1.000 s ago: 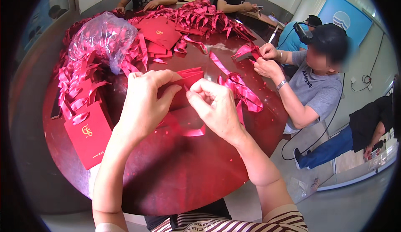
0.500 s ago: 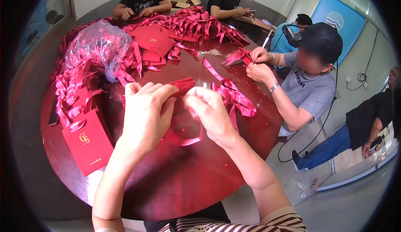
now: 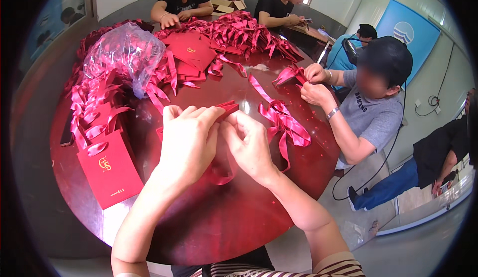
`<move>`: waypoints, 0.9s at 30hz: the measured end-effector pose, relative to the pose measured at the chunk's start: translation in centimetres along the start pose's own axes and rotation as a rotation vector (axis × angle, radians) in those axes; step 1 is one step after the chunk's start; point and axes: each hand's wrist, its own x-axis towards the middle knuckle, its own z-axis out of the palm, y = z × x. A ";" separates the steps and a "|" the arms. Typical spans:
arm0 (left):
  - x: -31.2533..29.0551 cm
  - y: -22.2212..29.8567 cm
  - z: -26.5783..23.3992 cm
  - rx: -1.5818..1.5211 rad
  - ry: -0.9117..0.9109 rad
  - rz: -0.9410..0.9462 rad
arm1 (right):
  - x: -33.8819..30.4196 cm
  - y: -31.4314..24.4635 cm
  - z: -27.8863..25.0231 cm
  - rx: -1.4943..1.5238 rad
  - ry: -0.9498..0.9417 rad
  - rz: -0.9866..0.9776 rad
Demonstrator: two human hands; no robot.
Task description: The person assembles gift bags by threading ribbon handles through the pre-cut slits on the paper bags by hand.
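Over the near part of the round table, my left hand is closed around a small red paper gift bag, most of it hidden behind my fingers. Close by its right end, my right hand pinches with thumb and forefinger. A pinkish-red ribbon hangs in a loop below the two hands and runs up to that pinch. The exact spot where ribbon and bag meet is hidden by my fingers. To the right lies a bundle of loose ribbons.
A finished-looking red bag with a ribbon handle lies at left, ahead of a row of others. A clear plastic bag and a heap of ribboned bags cover the far side. A co-worker in grey handles a bag at right.
The view has shifted slightly. My hands stay together at the bag, and the ribbon loop hangs a bit lower and further left. The far co-worker's hand has reached toward the heap.
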 end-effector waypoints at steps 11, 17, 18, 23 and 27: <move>0.1 -0.4 -0.6 -0.055 -0.061 0.026 | 2.2 -2.1 -3.6 -0.307 -0.055 -0.240; 0.0 0.2 -0.6 -0.098 -0.054 0.063 | 2.2 -2.2 -4.4 -0.500 -0.094 -0.422; 0.0 0.4 -0.5 -0.095 -0.042 0.077 | 2.2 -2.4 -4.4 -0.495 -0.099 -0.376; -0.1 1.2 -0.5 -0.089 -0.031 0.136 | 1.8 -3.1 -5.1 -0.592 -0.155 -0.357; -0.1 1.8 -1.6 -0.134 -0.094 0.177 | 2.4 -3.4 -6.1 -0.432 -0.278 -0.264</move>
